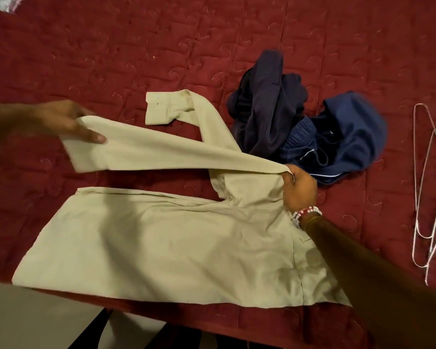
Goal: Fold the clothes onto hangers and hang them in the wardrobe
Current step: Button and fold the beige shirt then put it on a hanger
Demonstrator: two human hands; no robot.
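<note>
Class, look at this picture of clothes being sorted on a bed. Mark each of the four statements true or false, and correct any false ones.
1. The left hand and the right hand both hold a sleeve of the beige shirt. True.
2. The wire hangers lie on top of the shirt. False: they lie on the red bedspread, apart from the shirt.
3. The blue clothes are neatly folded. False: they sit in a crumpled heap.
4. A beaded bracelet is on the right wrist. True.
</note>
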